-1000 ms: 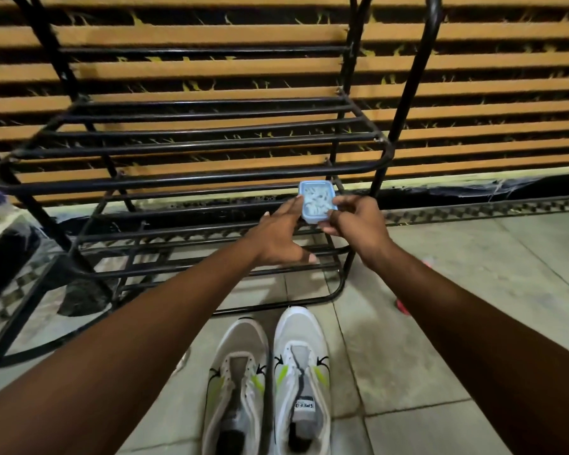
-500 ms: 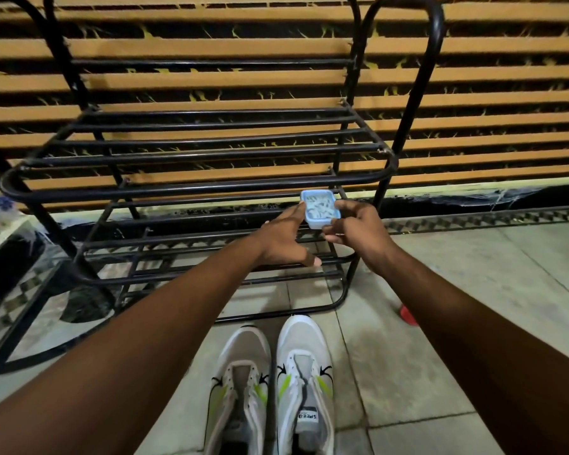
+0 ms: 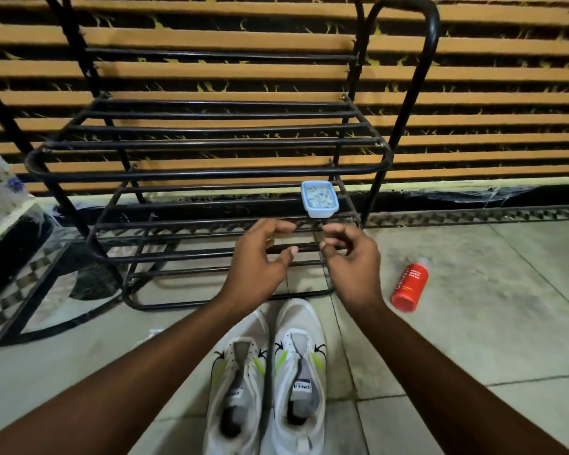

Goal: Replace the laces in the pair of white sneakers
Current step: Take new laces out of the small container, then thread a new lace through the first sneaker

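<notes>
Two white sneakers with lime-green accents stand side by side on the floor, the left sneaker (image 3: 235,385) and the right sneaker (image 3: 301,372); no laces show in their eyelets. A small light-blue box (image 3: 319,198) with white pieces inside sits on the middle shelf of the black rack (image 3: 207,174). My left hand (image 3: 260,261) and my right hand (image 3: 350,257) hover just in front of the box, fingers loosely curled, holding nothing.
A red foam body-wash bottle (image 3: 409,285) lies on the tiled floor to the right. The metal rack stands against a slatted wooden wall (image 3: 490,93). A glass-topped table (image 3: 23,267) with a floral cloth is at the left.
Both hands let go of the blue box, which now rests on the rack shelf, and drew back toward me. The view shifted, bringing the red bottle into sight.
</notes>
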The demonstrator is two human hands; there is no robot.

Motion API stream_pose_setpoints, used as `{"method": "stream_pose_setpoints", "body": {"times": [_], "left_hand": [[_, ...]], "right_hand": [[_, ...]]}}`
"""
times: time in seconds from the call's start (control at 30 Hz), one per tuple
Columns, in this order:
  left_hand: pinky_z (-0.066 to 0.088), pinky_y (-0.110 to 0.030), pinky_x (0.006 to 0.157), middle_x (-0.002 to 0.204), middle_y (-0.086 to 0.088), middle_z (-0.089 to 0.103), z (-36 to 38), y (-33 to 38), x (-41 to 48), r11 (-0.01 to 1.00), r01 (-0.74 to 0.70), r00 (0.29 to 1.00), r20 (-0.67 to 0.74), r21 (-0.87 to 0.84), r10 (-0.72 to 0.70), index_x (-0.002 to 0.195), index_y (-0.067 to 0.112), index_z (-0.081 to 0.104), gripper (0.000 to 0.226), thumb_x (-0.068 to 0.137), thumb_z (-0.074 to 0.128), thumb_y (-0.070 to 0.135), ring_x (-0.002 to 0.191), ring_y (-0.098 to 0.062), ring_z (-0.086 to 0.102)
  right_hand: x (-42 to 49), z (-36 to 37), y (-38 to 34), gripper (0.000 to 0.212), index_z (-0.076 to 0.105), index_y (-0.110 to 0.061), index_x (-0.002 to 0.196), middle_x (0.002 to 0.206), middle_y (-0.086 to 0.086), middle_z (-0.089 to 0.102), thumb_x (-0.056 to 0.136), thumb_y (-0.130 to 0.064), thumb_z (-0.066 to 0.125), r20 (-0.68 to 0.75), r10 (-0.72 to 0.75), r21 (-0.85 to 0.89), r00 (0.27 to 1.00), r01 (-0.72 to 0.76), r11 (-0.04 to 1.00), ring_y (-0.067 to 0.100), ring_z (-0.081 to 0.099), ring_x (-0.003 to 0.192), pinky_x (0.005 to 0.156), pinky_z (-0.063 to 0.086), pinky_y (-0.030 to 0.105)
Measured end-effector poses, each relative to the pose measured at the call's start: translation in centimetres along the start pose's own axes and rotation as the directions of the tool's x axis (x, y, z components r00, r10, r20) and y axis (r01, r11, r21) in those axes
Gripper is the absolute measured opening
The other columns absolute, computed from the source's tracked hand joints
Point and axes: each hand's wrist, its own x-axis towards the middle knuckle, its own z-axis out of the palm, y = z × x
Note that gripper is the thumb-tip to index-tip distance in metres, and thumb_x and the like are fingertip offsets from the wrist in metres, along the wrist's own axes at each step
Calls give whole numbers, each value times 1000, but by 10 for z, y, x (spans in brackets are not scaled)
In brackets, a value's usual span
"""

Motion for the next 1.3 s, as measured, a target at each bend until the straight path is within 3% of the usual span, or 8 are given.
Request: {"method": "stream_pose_setpoints", "body": {"times": [0.13, 0.37, 0.6, 0.7, 0.8, 1.0, 1.17, 1.3], "left_hand": [[55, -46, 99, 112, 3, 71, -23, -8, -38, 993, 100, 989, -105, -64, -106, 108, 20, 70, 24, 90, 74, 4, 110, -13, 67], [57, -41, 94, 108, -2, 72, -60, -55, -109, 961, 276, 947, -179, 30, -267, 103, 10, 73, 22, 86, 77, -2, 103, -15, 69], [46, -26, 94, 111, -5, 68, -111, -111, -165, 783, 460, 886, -158, 420, -436, 105, 15, 72, 26, 81, 73, 4, 108, -24, 64], [49, -37, 98, 123, -8, 63, -128, -124, -185, 693, 484, 858, -132, 535, -497, 116, 19, 72, 27, 90, 64, 17, 119, -30, 58], [51, -45, 94, 135, -7, 51, -136, -131, -201, 631, 478, 841, -112, 611, -529, 133, 20, 60, 37, 96, 55, 24, 126, -30, 49], [53, -45, 89, 137, -5, 47, -132, -135, -197, 550, 403, 852, -81, 732, -517, 138, 20, 53, 40, 99, 50, 28, 126, -30, 47], [53, -47, 91, 135, -4, 47, -134, -145, -190, 559, 491, 792, -76, 668, -606, 127, 24, 59, 32, 94, 55, 25, 125, -30, 48], [52, -44, 86, 122, -2, 53, -134, -146, -185, 545, 513, 800, -139, 664, -584, 115, 23, 60, 26, 91, 62, 31, 120, -27, 51]], "right_hand": [[-32, 19, -7, 26, 71, -9, 103, 100, 7, 71, 85, 8, 62, 40, 36, 64, 999, -39, 997, 15, 67, 93, 87, 54, 24], [-97, 68, 1, 23, 71, -6, 98, 92, 7, 72, 85, 9, 59, 208, 98, 93, 973, -119, 989, 14, 66, 82, 78, 53, 21], [-134, 109, 10, 24, 73, -3, 94, 88, 7, 73, 84, 10, 56, 447, 138, -113, 884, -97, 989, 20, 69, 83, 77, 55, 30], [-141, 118, 16, 22, 73, -6, 90, 84, 4, 73, 84, 8, 57, 556, 140, -211, 819, -24, 977, 19, 70, 79, 76, 55, 34], [-145, 120, 22, 19, 73, -9, 88, 80, -3, 72, 84, 5, 61, 610, 102, -265, 786, 81, 961, 11, 67, 75, 76, 53, 24], [-145, 117, 30, 16, 74, -11, 87, 79, -10, 65, 82, 1, 65, 707, 70, -330, 703, 241, 913, 3, 58, 74, 73, 39, 11], [-143, 113, 29, 15, 74, -11, 87, 87, 0, 70, 83, 0, 64, 741, 52, -310, 669, 273, 911, 13, 63, 82, 79, 44, 17], [-142, 113, 28, 11, 74, -11, 90, 88, 0, 69, 84, -5, 67, 755, 61, -317, 653, 282, 906, 6, 58, 79, 76, 37, 6]]}}
